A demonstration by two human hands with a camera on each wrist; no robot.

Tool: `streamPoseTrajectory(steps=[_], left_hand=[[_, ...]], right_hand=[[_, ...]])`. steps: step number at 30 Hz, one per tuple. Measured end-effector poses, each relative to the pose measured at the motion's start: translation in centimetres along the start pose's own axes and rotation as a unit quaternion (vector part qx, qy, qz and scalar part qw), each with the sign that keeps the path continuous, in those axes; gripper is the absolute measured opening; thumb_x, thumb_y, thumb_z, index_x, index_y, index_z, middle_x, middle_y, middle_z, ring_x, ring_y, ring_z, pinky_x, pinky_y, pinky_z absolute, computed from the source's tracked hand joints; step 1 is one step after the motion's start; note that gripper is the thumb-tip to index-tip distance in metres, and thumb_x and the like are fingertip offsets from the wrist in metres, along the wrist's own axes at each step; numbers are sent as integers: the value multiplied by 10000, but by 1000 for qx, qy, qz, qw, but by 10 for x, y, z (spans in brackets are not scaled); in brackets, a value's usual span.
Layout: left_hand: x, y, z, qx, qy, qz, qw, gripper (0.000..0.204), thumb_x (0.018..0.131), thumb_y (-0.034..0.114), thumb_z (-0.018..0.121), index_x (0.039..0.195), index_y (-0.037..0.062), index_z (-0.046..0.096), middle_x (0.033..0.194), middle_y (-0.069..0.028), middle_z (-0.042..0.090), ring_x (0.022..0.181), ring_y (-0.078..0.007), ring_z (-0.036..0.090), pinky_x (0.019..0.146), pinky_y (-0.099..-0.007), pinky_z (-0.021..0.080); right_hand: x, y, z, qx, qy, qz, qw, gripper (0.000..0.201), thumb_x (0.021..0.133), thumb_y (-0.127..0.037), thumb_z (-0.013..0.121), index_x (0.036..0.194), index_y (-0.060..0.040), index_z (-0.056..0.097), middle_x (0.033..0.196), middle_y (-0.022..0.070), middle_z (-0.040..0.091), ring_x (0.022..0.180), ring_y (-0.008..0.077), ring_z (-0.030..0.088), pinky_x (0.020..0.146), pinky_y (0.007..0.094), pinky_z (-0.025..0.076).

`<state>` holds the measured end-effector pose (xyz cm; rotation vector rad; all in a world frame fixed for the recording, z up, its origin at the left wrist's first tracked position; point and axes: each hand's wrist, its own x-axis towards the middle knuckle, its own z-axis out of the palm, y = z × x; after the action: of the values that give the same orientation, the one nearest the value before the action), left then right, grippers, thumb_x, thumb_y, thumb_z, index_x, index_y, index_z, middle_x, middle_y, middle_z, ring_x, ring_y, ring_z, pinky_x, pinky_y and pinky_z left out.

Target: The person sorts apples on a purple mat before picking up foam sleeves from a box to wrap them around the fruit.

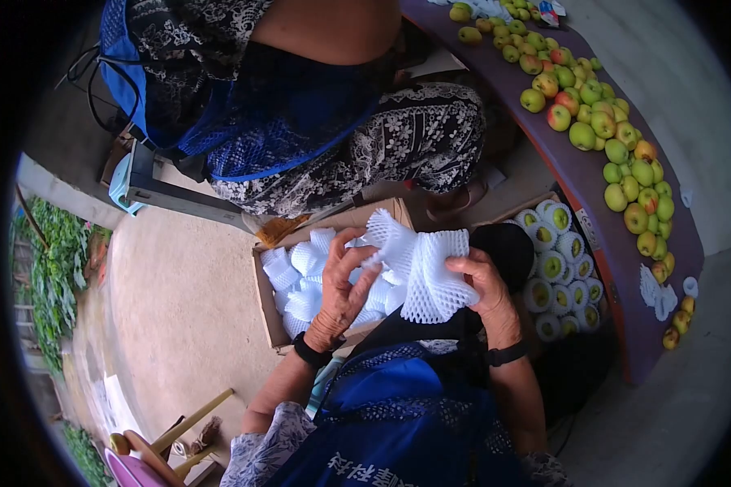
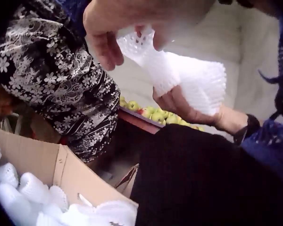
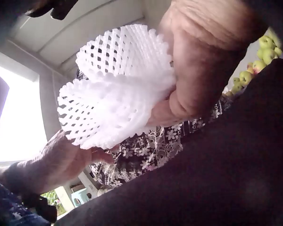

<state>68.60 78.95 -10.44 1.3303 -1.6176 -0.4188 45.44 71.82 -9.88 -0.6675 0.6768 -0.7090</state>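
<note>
Several white foam net sleeves (image 1: 432,272) are bunched together in front of the person's body. My right hand (image 1: 489,290) grips the bundle at its right side, with the thumb on top. In the right wrist view two flared mesh ends face the camera beside the right hand (image 3: 203,66). My left hand (image 1: 343,284) is at the bundle's other end, thumb and fingers spread apart around the flared edge. The left wrist view shows the same spread in the left hand (image 2: 132,19). A cardboard box (image 1: 264,304) full of foam-wrapped pieces (image 1: 304,304) sits below the left hand.
Many loose green and red apples (image 1: 601,122) lie on a purple-topped table (image 1: 568,178) at the right. Beneath its edge, a box holds apples in foam sleeves (image 1: 556,268). Another person in patterned trousers (image 1: 414,138) sits opposite. A wooden stool (image 1: 191,422) stands lower left.
</note>
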Motion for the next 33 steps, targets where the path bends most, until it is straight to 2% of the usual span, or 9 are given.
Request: streamPoseTrajectory(steps=[2,4,5,10,12,14,20,28,33], left_hand=[[-7,-13,6,-113,-1,-78,991,197,877,120,563,1045,19,579,1200,-136,506,1045,-226,527,822,-350,473],[-7,-23,11,-498,76,-275,819,242,850,49,586,1089,30,561,1172,-105,516,1030,-236,547,872,-389,487],[-5,-21,8,-561,69,-287,773,317,850,77,590,1158,33,525,1171,-111,513,1053,-225,537,895,-397,478],[-7,0,25,-543,139,-318,765,491,798,184,696,1225,94,472,1032,-64,568,1053,-277,541,935,-424,440],[-14,-14,29,-646,28,-389,656,599,802,225,696,1267,17,381,1155,-144,477,1066,-308,517,963,-446,414],[-12,-22,32,-662,-23,-356,660,457,806,280,695,1135,33,497,1050,-93,546,1062,-279,528,955,-428,410],[17,3,29,-605,119,-348,706,185,856,194,640,977,65,586,977,-48,615,911,-179,592,851,-353,466],[16,-5,27,-371,99,-266,884,168,859,59,609,1024,43,582,915,5,640,830,-74,582,760,-230,471],[7,0,41,-493,29,-269,827,162,867,19,555,1025,53,571,907,2,640,802,-71,582,724,-213,466]], right_hand=[[-1,-1,0,0,1,-3,1000,350,754,-105,583,1069,44,611,972,104,646,881,192,626,820,311,493],[0,-1,0,0,3,-2,1000,354,752,-101,582,1073,45,609,976,104,645,884,192,625,823,312,492],[0,-1,1,3,3,-8,1000,351,753,-98,584,1072,46,609,976,102,644,884,191,625,825,314,492],[5,6,2,12,27,-44,999,343,760,-95,592,1072,45,607,974,92,642,878,187,623,819,315,494],[4,6,4,2,27,-46,999,338,763,-94,603,1075,35,608,972,81,639,871,176,619,810,306,495],[4,8,5,-26,28,-37,999,337,762,-95,610,1076,30,609,972,76,638,868,168,616,805,299,494],[5,8,4,-106,36,-56,992,324,763,-95,635,1070,9,616,963,56,636,871,143,601,798,280,485],[-10,-18,35,-157,-37,-97,982,337,753,-40,671,1078,-23,581,959,31,615,896,108,568,819,259,460],[5,6,31,-172,-52,-96,979,310,755,-24,684,1038,-31,555,936,14,601,885,94,560,806,251,457]])
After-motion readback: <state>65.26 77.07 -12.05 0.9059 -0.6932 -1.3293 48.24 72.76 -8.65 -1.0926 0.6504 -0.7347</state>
